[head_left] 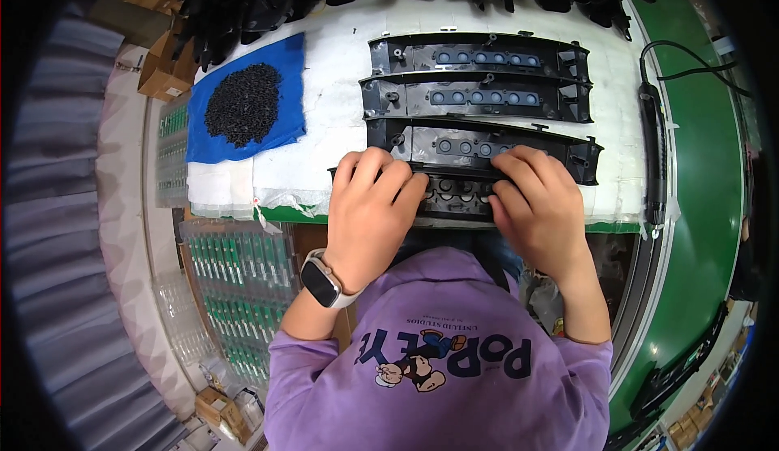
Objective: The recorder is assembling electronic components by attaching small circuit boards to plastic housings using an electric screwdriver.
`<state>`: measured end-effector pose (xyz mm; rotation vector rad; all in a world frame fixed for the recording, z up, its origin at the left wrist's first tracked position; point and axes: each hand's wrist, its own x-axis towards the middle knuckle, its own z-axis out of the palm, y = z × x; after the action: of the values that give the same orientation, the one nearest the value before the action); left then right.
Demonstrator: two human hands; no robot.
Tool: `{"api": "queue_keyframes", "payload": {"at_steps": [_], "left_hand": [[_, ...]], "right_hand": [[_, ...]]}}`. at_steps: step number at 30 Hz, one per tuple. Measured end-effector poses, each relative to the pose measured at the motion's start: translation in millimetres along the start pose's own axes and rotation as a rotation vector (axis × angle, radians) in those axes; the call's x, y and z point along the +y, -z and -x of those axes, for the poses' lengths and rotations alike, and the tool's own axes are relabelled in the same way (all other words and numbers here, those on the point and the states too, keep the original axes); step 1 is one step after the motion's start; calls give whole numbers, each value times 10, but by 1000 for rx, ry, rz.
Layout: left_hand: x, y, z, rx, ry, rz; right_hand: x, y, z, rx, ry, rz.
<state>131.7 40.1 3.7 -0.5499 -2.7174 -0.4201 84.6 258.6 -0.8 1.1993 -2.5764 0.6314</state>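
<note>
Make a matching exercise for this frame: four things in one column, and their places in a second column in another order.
Things:
1. pellet heap
2. watch
3. nearest panel
4. power tool

Places:
A. under both hands, at the table's near edge
B. on the blue cloth, left of the panels
C. on the green belt, right of the panels
D. on the left wrist

Pairs: 1-B, 2-D, 3-A, 4-C

The left hand and right hand both press on the nearest panel.
</note>
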Motion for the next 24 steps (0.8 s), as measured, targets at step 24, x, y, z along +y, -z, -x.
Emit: {"api": "queue_keyframes", "payload": {"at_steps": [24], "left_hand": [[-43, -77, 191, 48, 67, 133]], "right_hand": [[-42, -89, 14, 154, -136, -36]]}}
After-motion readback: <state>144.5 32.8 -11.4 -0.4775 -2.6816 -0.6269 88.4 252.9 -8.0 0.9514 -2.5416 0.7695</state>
